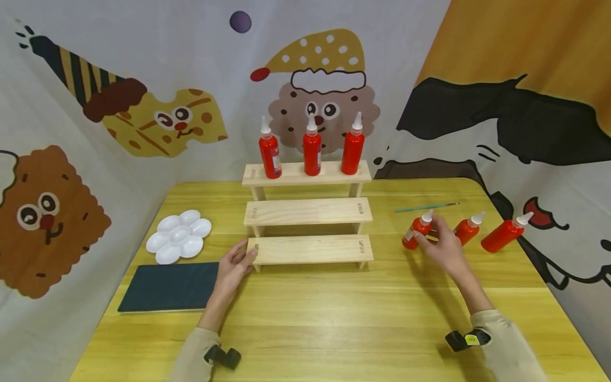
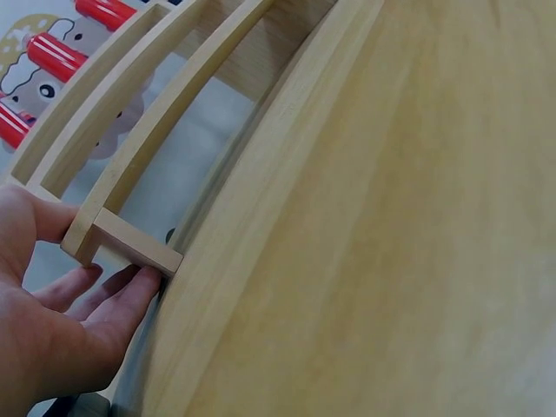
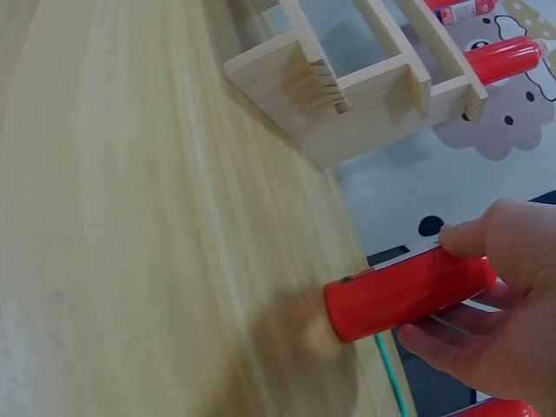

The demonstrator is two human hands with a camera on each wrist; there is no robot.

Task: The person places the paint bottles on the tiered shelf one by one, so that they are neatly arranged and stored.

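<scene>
In the head view, a three-tier wooden display stand (image 1: 310, 249) is at the middle of the table, with several red squeeze bottles' worth of colour around it: three bottles, one being this bottle (image 1: 312, 154), stand on its top tier. My left hand (image 1: 234, 268) grips the left end of the lowest tier, thumb above and fingers at the end support (image 2: 135, 239). My right hand (image 1: 444, 246) holds a white-capped red bottle (image 1: 414, 236) on the right, slightly tilted; in the right wrist view, the thumb and fingers wrap the bottle (image 3: 404, 295). Whether its base touches the table, I cannot tell.
Two more red bottles, a nearer-centre bottle (image 1: 465, 231) and an outer bottle (image 1: 501, 236), are by the right edge. A thin teal paintbrush (image 1: 426, 207) lies behind. On the left are a white flower-shaped palette (image 1: 180, 235) and a dark flat board (image 1: 167, 286).
</scene>
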